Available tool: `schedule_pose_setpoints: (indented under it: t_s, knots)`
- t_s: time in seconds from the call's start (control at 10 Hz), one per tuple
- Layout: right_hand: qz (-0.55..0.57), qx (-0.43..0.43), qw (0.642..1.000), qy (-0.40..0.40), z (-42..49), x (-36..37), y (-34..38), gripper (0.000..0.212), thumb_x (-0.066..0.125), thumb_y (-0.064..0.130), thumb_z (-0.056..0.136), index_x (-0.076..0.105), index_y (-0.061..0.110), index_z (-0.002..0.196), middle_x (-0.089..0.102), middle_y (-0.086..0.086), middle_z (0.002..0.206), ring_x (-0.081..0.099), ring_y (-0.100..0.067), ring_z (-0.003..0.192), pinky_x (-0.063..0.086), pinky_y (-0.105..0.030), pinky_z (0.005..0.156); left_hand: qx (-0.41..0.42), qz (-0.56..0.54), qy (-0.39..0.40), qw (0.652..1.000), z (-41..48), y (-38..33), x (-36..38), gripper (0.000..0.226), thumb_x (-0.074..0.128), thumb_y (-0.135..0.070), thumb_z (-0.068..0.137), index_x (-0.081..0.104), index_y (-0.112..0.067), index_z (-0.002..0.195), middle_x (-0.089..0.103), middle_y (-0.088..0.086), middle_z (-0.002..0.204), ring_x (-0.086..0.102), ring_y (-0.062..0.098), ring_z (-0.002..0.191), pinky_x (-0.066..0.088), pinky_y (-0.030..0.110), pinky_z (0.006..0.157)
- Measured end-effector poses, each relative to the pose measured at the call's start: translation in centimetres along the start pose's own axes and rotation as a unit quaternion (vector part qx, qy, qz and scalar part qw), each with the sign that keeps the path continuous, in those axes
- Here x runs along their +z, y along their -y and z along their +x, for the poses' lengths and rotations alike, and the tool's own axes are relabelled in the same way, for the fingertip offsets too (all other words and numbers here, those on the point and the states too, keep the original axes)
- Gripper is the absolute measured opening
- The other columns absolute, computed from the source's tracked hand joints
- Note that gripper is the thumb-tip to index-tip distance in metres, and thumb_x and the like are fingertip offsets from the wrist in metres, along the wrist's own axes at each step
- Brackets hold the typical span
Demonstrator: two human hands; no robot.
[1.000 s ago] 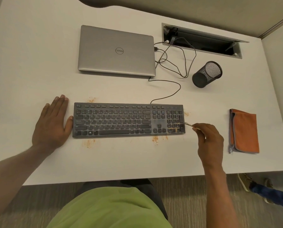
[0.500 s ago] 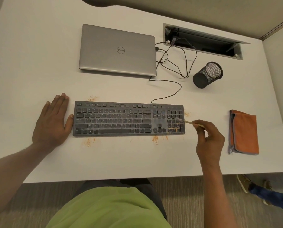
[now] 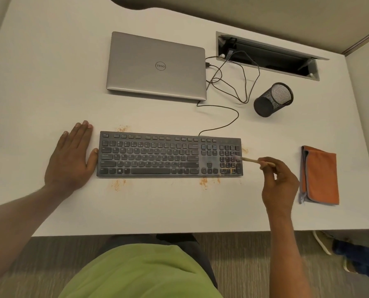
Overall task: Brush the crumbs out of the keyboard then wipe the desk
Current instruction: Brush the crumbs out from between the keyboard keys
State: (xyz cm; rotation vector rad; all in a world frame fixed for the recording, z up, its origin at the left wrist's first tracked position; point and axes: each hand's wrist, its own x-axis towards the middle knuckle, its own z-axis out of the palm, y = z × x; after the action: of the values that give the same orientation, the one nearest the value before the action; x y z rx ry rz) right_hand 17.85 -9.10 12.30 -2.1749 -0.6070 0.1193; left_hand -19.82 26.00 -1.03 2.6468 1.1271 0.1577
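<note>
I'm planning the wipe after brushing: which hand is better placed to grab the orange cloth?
Right, probably: the cloth lies beside the right hand, which holds the brush; the left hand rests flat left of the keyboard.

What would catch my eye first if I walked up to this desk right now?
The dark keyboard in the middle of the white desk stands out, with orange crumb patches along its near and far edges. The right hand pinches a thin brush, tip over the number pad, while the left hand lies flat beside the keyboard's left end. A folded orange cloth lies at the right.
</note>
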Motion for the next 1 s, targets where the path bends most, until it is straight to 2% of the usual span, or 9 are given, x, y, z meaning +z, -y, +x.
schedule_pose_setpoints:
  t_s: [0.1, 0.2, 0.3, 0.4, 0.6, 0.8, 1.0]
  knots:
    - [0.014, 0.032, 0.999, -0.024, -0.3, 0.9, -0.3, 0.014, 0.066, 0.016, 0.101, 0.077, 0.014, 0.110, 0.077, -0.003, 0.103, 0.070, -0.019, 0.098, 0.055, -0.028, 0.092, 0.002, -0.001, 0.000, 1.000, 0.0, 0.1, 0.0, 0.072, 0.026, -0.044, 0.108, 0.017, -0.011, 0.171, 0.017, 0.006, 0.178, 0.012, 0.020, 0.166, 0.013, 0.048, 0.134]
    - [0.004, 0.048, 0.998, -0.028, -1.2, 1.3, -0.8, 0.013, 0.067, 0.014, 0.101, 0.076, 0.014, 0.110, 0.076, -0.002, 0.102, 0.071, -0.021, 0.096, 0.052, -0.018, 0.087, 0.002, -0.001, 0.000, 1.000, 0.1, 0.0, 0.0, 0.072, 0.026, -0.044, 0.108, 0.016, -0.012, 0.171, 0.017, 0.005, 0.178, 0.011, 0.020, 0.166, 0.013, 0.048, 0.134]
    - [-0.015, 0.043, 0.999, -0.022, -2.2, 0.9, -1.0, 0.013, 0.067, 0.015, 0.101, 0.076, 0.011, 0.109, 0.075, -0.003, 0.100, 0.068, -0.018, 0.091, 0.047, -0.008, 0.082, -0.001, 0.001, 0.000, 1.000, 0.0, 0.0, 0.1, 0.071, 0.026, -0.044, 0.108, 0.016, -0.012, 0.171, 0.017, 0.005, 0.178, 0.012, 0.020, 0.166, 0.013, 0.048, 0.134]
    - [-0.027, 0.037, 0.998, -0.032, -2.9, 0.6, -0.9, 0.013, 0.066, 0.019, 0.101, 0.075, 0.012, 0.109, 0.075, -0.004, 0.099, 0.064, -0.004, 0.088, 0.045, -0.007, 0.080, 0.002, 0.002, -0.001, 1.000, 0.0, 0.1, 0.0, 0.071, 0.026, -0.043, 0.108, 0.015, -0.012, 0.171, 0.016, 0.004, 0.178, 0.011, 0.020, 0.166, 0.013, 0.048, 0.134]
    - [0.012, 0.047, 0.996, -0.076, -1.9, 2.2, -0.1, 0.019, 0.068, 0.019, 0.101, 0.076, 0.008, 0.113, 0.075, -0.003, 0.102, 0.068, -0.013, 0.091, 0.048, -0.009, 0.083, 0.002, 0.000, 0.000, 1.000, 0.0, 0.0, 0.0, 0.071, 0.026, -0.043, 0.108, 0.015, -0.012, 0.171, 0.016, 0.004, 0.178, 0.011, 0.020, 0.166, 0.012, 0.047, 0.134]
    - [-0.012, 0.063, 0.996, -0.061, -2.8, 1.8, -0.7, 0.015, 0.066, 0.017, 0.102, 0.075, 0.008, 0.109, 0.073, -0.006, 0.097, 0.061, -0.005, 0.084, 0.044, -0.007, 0.078, 0.005, -0.004, -0.005, 1.000, 0.0, 0.0, 0.0, 0.071, 0.028, -0.042, 0.108, 0.018, -0.011, 0.171, 0.019, 0.006, 0.178, 0.014, 0.022, 0.166, 0.013, 0.048, 0.134]
    - [-0.005, 0.054, 0.995, -0.084, -2.9, 1.2, 0.0, 0.016, 0.065, 0.020, 0.103, 0.074, 0.009, 0.110, 0.070, -0.002, 0.093, 0.060, -0.005, 0.083, 0.047, -0.013, 0.077, 0.005, -0.003, -0.004, 1.000, 0.1, 0.1, 0.0, 0.071, 0.027, -0.043, 0.108, 0.018, -0.011, 0.171, 0.019, 0.006, 0.178, 0.013, 0.022, 0.166, 0.013, 0.048, 0.134]
